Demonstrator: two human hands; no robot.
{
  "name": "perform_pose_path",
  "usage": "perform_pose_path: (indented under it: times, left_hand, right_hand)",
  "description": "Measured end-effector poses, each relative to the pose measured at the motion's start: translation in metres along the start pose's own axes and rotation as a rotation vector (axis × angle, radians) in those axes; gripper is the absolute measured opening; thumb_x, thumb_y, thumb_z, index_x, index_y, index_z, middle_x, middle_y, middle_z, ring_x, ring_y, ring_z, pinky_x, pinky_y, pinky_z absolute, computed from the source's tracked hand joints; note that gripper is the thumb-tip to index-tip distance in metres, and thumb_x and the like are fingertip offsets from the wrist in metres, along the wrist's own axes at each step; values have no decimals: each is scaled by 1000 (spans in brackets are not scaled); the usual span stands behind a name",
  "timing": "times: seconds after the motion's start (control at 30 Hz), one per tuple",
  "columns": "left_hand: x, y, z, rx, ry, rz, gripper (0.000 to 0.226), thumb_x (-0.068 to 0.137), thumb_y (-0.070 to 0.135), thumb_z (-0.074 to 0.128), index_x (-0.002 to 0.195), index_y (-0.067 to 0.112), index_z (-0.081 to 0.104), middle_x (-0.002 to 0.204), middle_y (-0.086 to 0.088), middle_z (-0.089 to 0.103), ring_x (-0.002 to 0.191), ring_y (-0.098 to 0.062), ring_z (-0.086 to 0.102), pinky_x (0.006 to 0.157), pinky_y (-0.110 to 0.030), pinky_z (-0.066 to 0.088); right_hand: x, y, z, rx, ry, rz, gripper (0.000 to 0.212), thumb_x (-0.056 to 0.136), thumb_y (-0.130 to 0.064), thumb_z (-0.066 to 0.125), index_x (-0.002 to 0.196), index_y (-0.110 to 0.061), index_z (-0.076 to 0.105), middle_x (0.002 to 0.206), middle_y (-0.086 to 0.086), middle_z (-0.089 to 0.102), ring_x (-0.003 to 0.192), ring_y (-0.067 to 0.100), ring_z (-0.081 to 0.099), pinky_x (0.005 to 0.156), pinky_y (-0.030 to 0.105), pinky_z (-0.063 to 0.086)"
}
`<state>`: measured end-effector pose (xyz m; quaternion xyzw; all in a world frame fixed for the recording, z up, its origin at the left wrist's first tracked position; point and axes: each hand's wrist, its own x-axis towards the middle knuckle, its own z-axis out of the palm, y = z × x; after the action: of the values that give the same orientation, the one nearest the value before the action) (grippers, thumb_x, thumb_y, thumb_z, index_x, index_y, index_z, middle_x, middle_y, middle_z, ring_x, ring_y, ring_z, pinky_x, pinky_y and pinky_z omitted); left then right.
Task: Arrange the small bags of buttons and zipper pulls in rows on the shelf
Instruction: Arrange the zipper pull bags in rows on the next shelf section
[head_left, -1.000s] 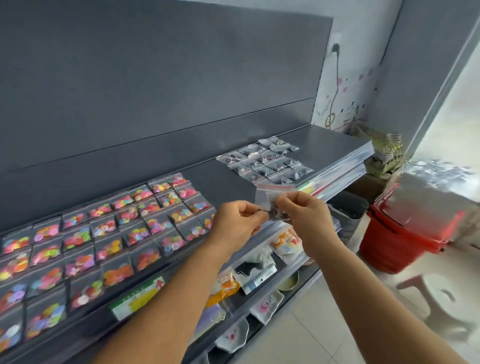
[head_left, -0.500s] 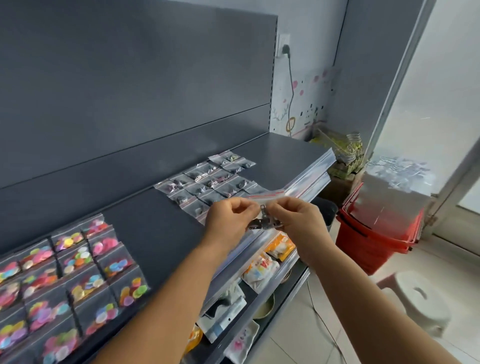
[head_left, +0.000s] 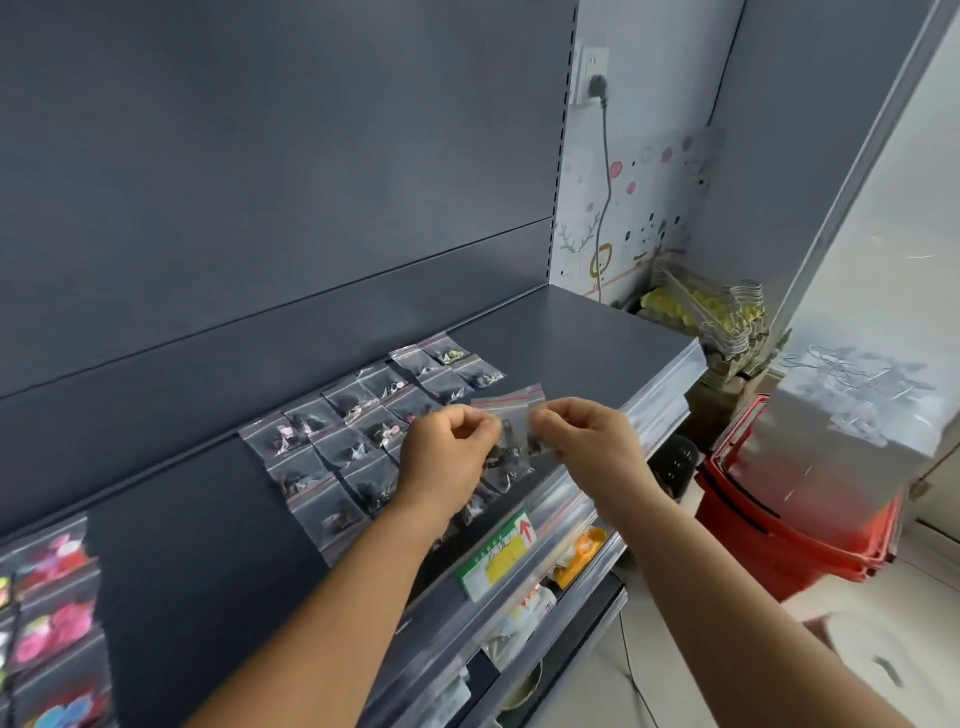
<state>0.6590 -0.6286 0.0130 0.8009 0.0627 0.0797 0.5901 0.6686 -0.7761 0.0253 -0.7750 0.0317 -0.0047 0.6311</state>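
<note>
Above the front of the dark grey shelf, my left hand and my right hand each pinch small clear zip bags with red seal lines. Dark zipper pulls show inside them. The held bags overlap and hang between my two hands. Under and behind my hands, several bags of zipper pulls lie in rows on the shelf. My left forearm hides part of the front rows. At the far left edge lie bags of bright coloured buttons, also in rows.
A green and yellow price label sits in the clear rail at the shelf's front edge. Packaged goods lie on the lower shelves. Stacked red baskets stand on the floor to the right. A box of wire hooks stands beyond the shelf's right end.
The view has swung right, so the button bags slid to the left edge. Both hands have risen slightly and drawn apart, spreading the held bags over the zipper pull rows.
</note>
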Motion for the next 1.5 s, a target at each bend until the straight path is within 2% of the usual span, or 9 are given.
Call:
perform_pose_path:
  times: [0.27,0.5,0.6,0.7,0.8,0.87,1.0,1.13,1.5]
  left_hand:
    - [48,-2,15,56,251,-97,10,85,23,62,77,21,67,75,5,71,76,-16,67,75,-41,58]
    - [80,-7,39,295,384,-174,8,89,22,58,83,22,63,81,8,69,74,-12,64,67,-30,54]
    - [86,-9,55,506,381,-214,2,89,22,54,89,20,54,79,1,67,69,-19,63,56,-29,46]
    - [86,-10,65,643,356,-242,18,90,20,53,108,19,51,85,-4,68,74,-24,62,61,-34,49]
    - [83,-10,69,848,392,-221,44,89,24,59,129,18,42,124,-6,52,108,-26,55,85,-37,48]
    - [79,-9,67,953,434,-135,52,89,26,61,135,19,37,131,-4,41,118,-25,44,93,-34,43]
    - [77,-14,68,1052,230,17,41,96,23,48,137,19,45,136,4,45,123,-19,37,102,-33,34]
    - [73,-19,71,1055,112,-21,29,97,23,45,122,17,60,127,3,56,115,-19,45,96,-34,40]
    - [68,-19,75,1051,142,-35,30,97,28,44,114,16,65,119,4,59,110,-20,47,93,-32,39]
  right_hand:
    - [95,9,-3,-187,-103,-85,19,87,-21,61,70,-18,70,52,-8,59,41,2,43,43,18,36]
    - [165,23,-9,-347,-269,-114,21,82,-16,58,62,-14,66,48,-4,59,41,6,46,50,22,42]
    - [176,32,-9,-398,-372,-111,20,82,-16,58,63,-14,64,50,-4,60,46,11,50,57,27,48]
    - [182,39,-8,-497,-420,-165,9,83,-16,58,79,-18,65,66,-3,64,63,18,58,67,30,49]
    - [185,41,-10,-613,-423,-303,31,85,-17,60,116,-20,60,103,-1,64,94,22,61,79,27,45]
    - [185,42,-12,-651,-447,-422,38,85,-18,60,122,-24,58,114,1,57,101,24,58,78,26,42]
    - [183,44,-14,-711,-553,-595,26,88,-22,59,113,-27,66,116,-3,57,106,23,49,83,30,43]
    - [181,50,-10,-764,-651,-724,15,87,-18,57,95,-18,69,109,-2,62,102,24,52,85,26,37]
    - [183,47,-7,-774,-665,-695,17,87,-20,58,100,-22,68,114,-5,61,104,25,50,84,33,45]
